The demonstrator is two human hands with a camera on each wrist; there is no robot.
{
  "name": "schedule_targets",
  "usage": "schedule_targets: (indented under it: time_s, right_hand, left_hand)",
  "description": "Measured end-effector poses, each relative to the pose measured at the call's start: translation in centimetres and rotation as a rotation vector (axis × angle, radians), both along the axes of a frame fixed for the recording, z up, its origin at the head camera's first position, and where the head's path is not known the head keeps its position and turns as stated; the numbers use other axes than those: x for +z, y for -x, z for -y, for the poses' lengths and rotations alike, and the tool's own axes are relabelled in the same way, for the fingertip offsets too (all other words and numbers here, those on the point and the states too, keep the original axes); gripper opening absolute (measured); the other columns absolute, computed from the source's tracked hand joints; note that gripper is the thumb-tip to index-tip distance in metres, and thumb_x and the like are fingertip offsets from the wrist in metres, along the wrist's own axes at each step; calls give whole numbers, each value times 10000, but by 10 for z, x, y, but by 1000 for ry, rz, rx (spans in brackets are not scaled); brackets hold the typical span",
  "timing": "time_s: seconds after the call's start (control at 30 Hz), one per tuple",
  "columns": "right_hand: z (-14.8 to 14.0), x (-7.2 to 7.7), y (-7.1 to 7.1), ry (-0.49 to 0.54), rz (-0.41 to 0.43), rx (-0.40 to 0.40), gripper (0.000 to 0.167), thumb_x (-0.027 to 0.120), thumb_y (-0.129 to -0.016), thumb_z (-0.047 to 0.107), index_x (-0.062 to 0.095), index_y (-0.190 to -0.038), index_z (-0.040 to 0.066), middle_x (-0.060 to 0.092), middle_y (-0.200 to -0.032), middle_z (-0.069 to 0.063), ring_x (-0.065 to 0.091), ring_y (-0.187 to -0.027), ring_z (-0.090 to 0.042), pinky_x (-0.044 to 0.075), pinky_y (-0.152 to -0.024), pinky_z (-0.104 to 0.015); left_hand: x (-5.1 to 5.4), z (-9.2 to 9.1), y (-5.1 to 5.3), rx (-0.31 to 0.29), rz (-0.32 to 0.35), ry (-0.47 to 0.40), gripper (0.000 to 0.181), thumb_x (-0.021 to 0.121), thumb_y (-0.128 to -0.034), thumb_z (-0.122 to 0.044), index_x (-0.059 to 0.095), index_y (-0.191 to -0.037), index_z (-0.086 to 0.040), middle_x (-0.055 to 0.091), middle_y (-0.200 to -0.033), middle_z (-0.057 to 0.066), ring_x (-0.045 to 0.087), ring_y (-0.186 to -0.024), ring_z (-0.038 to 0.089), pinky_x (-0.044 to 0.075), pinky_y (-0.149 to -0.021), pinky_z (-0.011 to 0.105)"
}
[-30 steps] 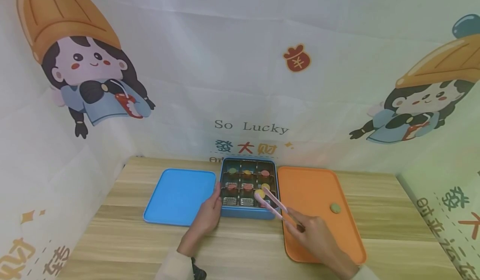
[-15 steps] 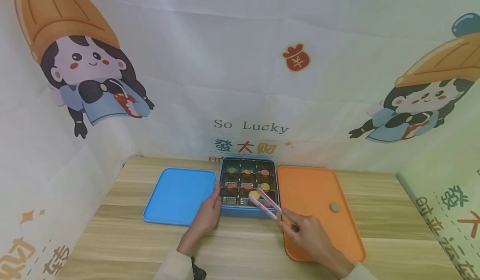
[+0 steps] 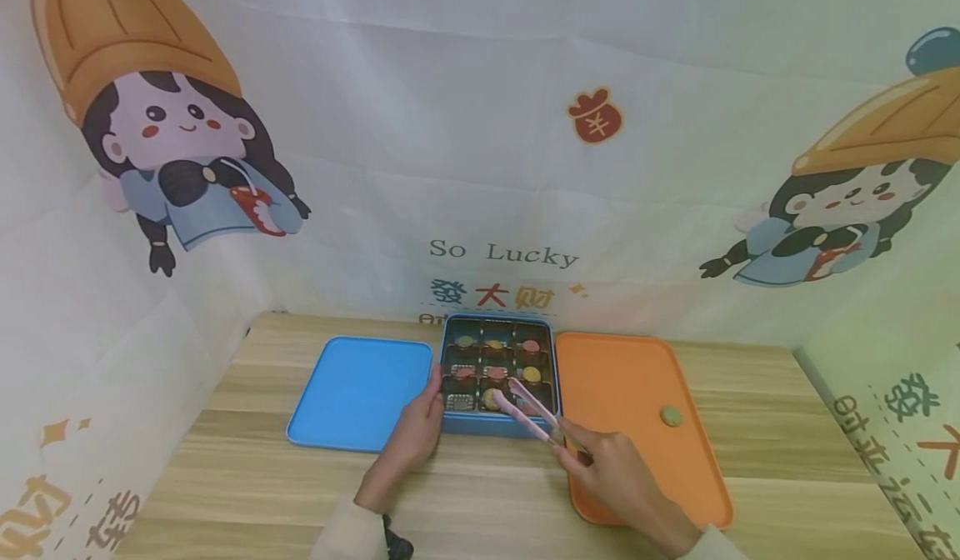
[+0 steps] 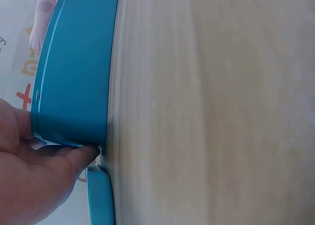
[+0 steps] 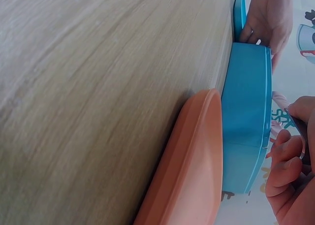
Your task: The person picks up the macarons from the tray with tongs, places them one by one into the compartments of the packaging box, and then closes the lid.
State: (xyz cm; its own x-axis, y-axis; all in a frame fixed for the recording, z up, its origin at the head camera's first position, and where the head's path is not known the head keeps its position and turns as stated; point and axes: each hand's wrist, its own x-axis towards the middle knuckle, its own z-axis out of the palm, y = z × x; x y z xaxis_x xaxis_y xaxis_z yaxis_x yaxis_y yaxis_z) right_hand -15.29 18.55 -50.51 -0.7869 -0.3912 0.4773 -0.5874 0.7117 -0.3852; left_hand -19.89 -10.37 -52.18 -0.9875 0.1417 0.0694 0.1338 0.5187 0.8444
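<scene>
The blue tin [image 3: 495, 425] holds a dark divided insert with small round cookie-like pieces in its compartments. My left hand [image 3: 416, 427] holds the tin's left side; the left wrist view shows the thumb by the rim and the fingers against the side wall. Pale pink tongs [image 3: 534, 427] are gripped in my right hand [image 3: 618, 468], reaching over the tin's front row. Their tips stand apart at the front middle compartment, where a yellow cookie [image 3: 490, 398] lies beside the nearer tip. The tongs partly cover a pink cookie [image 3: 529, 407] at front right.
To the right lies an orange tray [image 3: 607, 368] with one green cookie [image 3: 671, 416] on it. A blue lid [image 3: 360, 393] lies flat left of the tin. Behind the wooden table [image 3: 480, 493] hangs a white printed cloth [image 3: 420, 127].
The tongs and right hand have moved left from the front right to the front middle compartment. The yellow cookie, earlier between the tips, now lies in that compartment. The left hand has stayed put.
</scene>
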Motion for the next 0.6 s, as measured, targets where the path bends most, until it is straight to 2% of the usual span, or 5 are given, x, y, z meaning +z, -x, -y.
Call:
schedule_targets:
  time_s: [0.6]
  right_hand:
    - [-6, -4, 0, 50, 1, -18, 361, 787, -824, 121, 729, -1159, 1, 350, -525, 216, 186, -470, 187, 178, -364, -41]
  left_hand:
    - [-1, 0, 1, 1, 4, 3, 529, 332, -1061, -68, 181, -1556, 41, 243, -1585, 247, 272, -1447, 414, 285, -1170, 542]
